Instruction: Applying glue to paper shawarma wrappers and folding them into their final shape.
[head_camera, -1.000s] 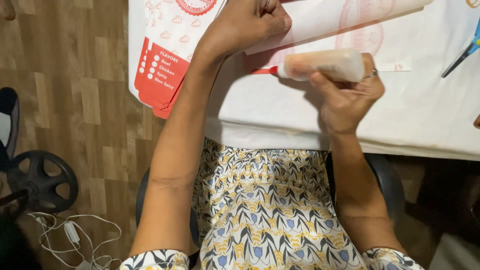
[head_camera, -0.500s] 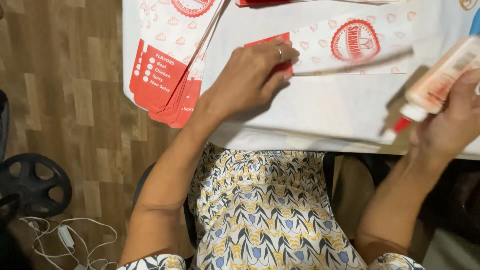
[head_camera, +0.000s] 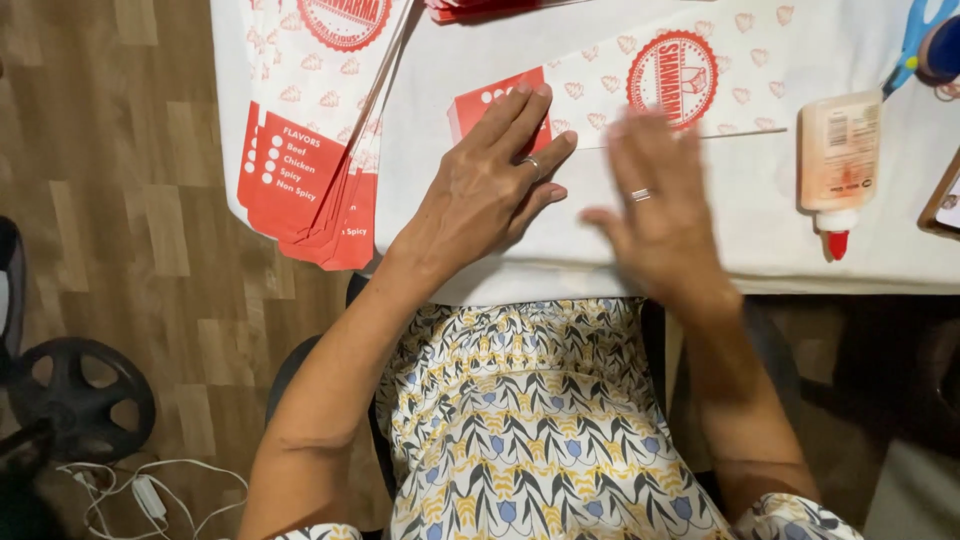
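Observation:
A white paper bag (head_camera: 720, 95) with a red round print and a red end lies flat across the white table (head_camera: 900, 265). My left hand (head_camera: 490, 185) rests flat on it, fingertips pressing the red end. My right hand (head_camera: 655, 205), blurred with motion, is spread flat with fingers apart just below the bag's lower edge, holding nothing. A glue bottle (head_camera: 838, 160) with a red tip lies on the table to the right, apart from both hands.
A stack of the same red-and-white bags (head_camera: 310, 130) hangs over the table's left corner. Blue-handled scissors (head_camera: 915, 40) lie at the far right top. Wooden floor, a black chair wheel (head_camera: 80, 400) and a white cable (head_camera: 150, 495) are at lower left.
My right hand has put the glue bottle down on the table at the right and moved back to the bag. My left hand has slid down the bag onto its red end.

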